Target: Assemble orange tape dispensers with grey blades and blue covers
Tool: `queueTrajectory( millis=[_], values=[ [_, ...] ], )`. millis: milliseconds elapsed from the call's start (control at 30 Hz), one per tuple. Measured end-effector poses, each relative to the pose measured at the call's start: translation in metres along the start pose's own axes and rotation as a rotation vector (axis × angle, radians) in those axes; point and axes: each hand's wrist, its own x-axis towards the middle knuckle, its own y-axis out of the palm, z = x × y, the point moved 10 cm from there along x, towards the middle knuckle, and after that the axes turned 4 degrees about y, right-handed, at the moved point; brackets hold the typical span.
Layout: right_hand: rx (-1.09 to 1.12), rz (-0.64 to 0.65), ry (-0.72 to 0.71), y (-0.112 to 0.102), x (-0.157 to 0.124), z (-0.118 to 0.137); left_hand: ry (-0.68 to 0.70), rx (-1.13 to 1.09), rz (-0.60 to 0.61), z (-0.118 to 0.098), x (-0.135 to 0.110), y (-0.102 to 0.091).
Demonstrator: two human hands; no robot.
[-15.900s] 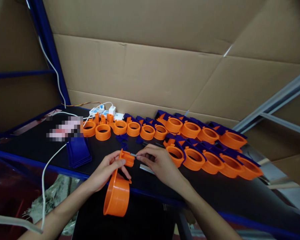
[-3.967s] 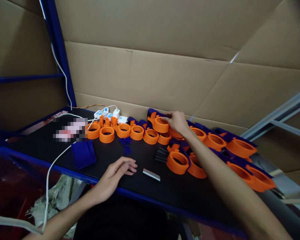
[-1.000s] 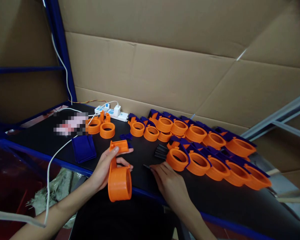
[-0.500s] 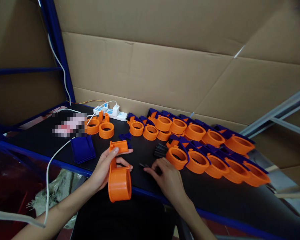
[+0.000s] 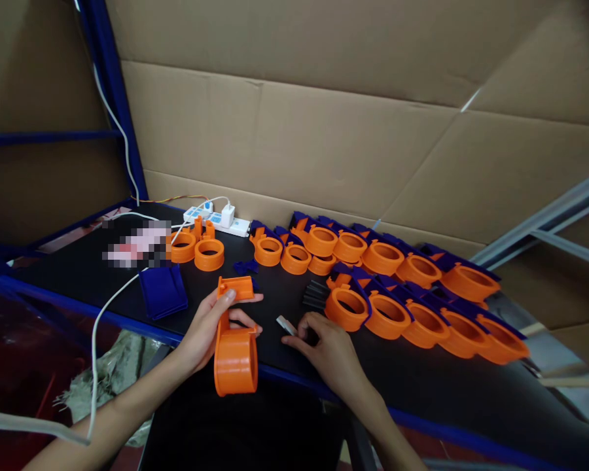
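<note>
My left hand [image 5: 207,327] is closed around the orange plastic body of a tape dispenser [image 5: 236,363], gripping its arm with the ring end hanging toward me. My thumb presses near the flat end at the top. Between the thumb and fingers of my right hand [image 5: 324,340] is a thin flat strip [image 5: 286,325], light grey on its visible face. Just beyond that hand lies a small pile of black strips [image 5: 315,294]. Small dark blue parts [image 5: 246,267] lie behind the held dispenser body, and flat blue pieces [image 5: 163,292] are stacked to its left.
Several orange and blue tape dispensers [image 5: 385,314] stand in rows on the right of the black table [image 5: 422,392]. Two orange bodies [image 5: 209,255] stand at the back left, near a white power strip [image 5: 233,224]. A white cable [image 5: 95,353] crosses the left edge.
The strip in my right hand has turned, so a lighter face now shows where it looked dark before. My left hand and the dispenser body have barely shifted.
</note>
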Motion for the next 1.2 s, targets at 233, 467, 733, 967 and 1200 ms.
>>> queueTrajectory(
  millis=[233, 467, 733, 967, 1200],
  values=[
    [-0.112, 0.021, -0.099, -0.013, -0.018, 0.013, -0.022, 0.003, 0.003, 0.0, -0.001, 0.001],
    [-0.169, -0.003, -0.118, -0.017, -0.026, 0.014, -0.028, 0.007, -0.006, 0.001, -0.001, 0.001],
    [-0.204, -0.116, -0.075, -0.022, -0.014, 0.011, -0.04, 0.022, 0.001, 0.002, -0.001, 0.0],
    [-0.218, -0.123, -0.1, -0.02, -0.004, 0.013, -0.025, 0.045, 0.008, 0.001, -0.001, 0.001],
    [-0.233, -0.124, -0.088, -0.021, -0.002, 0.007, -0.041, 0.048, 0.009, 0.002, -0.001, 0.002]
  ],
)
